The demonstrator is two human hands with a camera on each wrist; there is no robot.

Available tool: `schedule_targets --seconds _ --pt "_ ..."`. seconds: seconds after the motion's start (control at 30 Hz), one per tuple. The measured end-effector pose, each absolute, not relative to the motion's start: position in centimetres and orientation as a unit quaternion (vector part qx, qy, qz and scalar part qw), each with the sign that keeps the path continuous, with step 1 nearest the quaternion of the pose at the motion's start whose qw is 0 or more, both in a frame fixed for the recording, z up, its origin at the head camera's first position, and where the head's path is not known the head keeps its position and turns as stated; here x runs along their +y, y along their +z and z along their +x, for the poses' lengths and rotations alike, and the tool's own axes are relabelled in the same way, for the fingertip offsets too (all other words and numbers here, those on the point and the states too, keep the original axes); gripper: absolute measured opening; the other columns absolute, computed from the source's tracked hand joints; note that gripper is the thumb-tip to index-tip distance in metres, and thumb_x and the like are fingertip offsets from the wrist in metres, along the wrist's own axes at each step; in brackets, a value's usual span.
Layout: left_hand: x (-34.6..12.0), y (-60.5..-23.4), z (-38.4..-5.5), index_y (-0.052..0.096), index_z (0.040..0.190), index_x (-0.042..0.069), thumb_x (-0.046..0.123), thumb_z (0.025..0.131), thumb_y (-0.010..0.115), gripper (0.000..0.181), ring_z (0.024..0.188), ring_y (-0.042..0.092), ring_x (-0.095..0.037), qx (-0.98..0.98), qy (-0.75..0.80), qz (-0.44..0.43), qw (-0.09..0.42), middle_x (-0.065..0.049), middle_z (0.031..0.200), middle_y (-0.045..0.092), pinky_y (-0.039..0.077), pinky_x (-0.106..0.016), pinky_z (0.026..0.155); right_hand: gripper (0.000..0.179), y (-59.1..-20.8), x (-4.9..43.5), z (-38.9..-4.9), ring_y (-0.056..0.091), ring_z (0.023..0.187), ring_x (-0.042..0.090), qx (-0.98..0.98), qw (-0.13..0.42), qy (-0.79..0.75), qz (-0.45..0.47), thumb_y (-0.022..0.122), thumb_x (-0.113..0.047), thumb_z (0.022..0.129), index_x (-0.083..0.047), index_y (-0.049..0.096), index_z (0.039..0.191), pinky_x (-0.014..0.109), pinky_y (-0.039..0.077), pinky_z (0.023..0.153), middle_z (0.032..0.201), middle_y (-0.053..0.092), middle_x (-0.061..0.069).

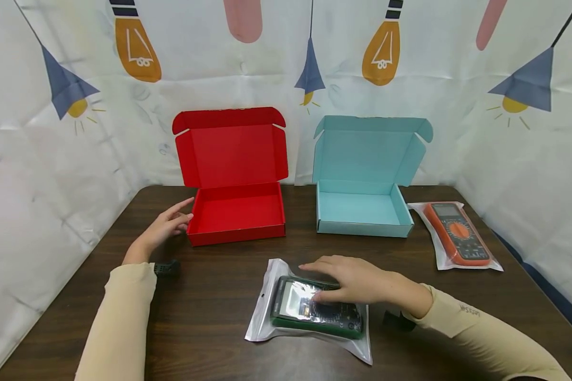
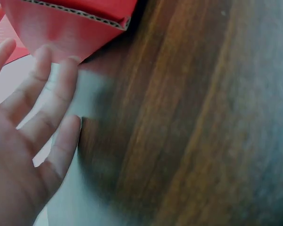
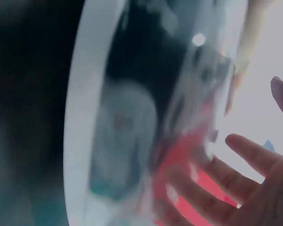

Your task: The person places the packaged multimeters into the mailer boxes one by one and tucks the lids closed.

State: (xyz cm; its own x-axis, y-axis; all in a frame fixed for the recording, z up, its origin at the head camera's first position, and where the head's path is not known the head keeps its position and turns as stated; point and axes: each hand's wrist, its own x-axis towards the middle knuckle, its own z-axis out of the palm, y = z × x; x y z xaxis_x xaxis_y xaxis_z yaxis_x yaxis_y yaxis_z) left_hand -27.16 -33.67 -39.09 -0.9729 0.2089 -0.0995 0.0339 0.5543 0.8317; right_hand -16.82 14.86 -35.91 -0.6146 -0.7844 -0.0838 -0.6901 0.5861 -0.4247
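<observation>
My left hand is at the left wall of an open red cardboard box, fingers stretched toward it with fingertips right at the wall. In the left wrist view its fingers are spread and overlap the side of the red box. A green-cased multimeter with a pale screen lies in a clear plastic bag near the front of the table. Over its upper right part is my right hand, fingers extended, thumb over the face. In the right wrist view the right hand stands spread beside the shiny bag.
To the right of the red box stands a light blue cardboard box, lid raised. An orange multimeter in another clear bag lies on the right side of the dark wooden table. A patterned white curtain hangs behind.
</observation>
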Motion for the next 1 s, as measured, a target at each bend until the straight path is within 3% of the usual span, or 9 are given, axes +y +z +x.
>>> schedule_targets --seconds 0.2,0.47,0.7,1.0 --pt "-33.9 -39.4 -27.2 0.000 0.165 0.014 0.036 0.106 0.046 0.078 0.122 0.049 -0.038 0.873 0.459 0.091 0.137 -0.031 0.140 0.045 0.038 -0.058 0.110 0.071 -36.9 13.6 -15.6 0.050 0.134 0.021 0.864 0.156 -0.182 -0.442 0.066 -0.053 0.096 -0.024 0.044 0.157 0.047 0.047 0.106 0.153 0.048 0.002" --pt "-34.2 -39.7 -26.9 -0.002 0.165 0.018 0.038 0.106 0.046 0.079 0.124 0.047 -0.035 0.865 0.472 0.090 0.143 -0.029 0.140 0.044 0.032 -0.061 0.113 0.095 -38.2 13.3 -14.5 0.045 0.139 0.028 0.873 0.169 -0.152 -0.431 0.069 -0.064 0.089 -0.033 0.021 0.165 0.054 0.047 0.104 0.167 0.026 0.004" --pt "-34.0 -40.1 -26.9 -0.002 0.166 0.023 0.038 0.105 0.048 0.080 0.132 0.041 -0.040 0.858 0.481 0.092 0.152 -0.028 0.144 0.040 0.028 -0.063 0.114 0.110 -38.9 13.3 -13.6 0.039 0.137 0.029 0.877 0.140 -0.089 -0.451 0.073 -0.069 0.082 -0.034 0.010 0.166 0.056 0.045 0.102 0.170 0.013 0.006" --pt "-34.0 -39.9 -26.8 -0.001 0.166 0.025 0.039 0.105 0.047 0.079 0.131 0.041 -0.039 0.856 0.486 0.083 0.154 -0.027 0.142 0.042 0.026 -0.063 0.115 0.098 -39.1 13.2 -13.4 0.036 0.137 0.027 0.868 0.127 -0.073 -0.474 0.068 -0.063 0.090 -0.037 0.010 0.166 0.054 0.043 0.100 0.171 0.006 0.003"
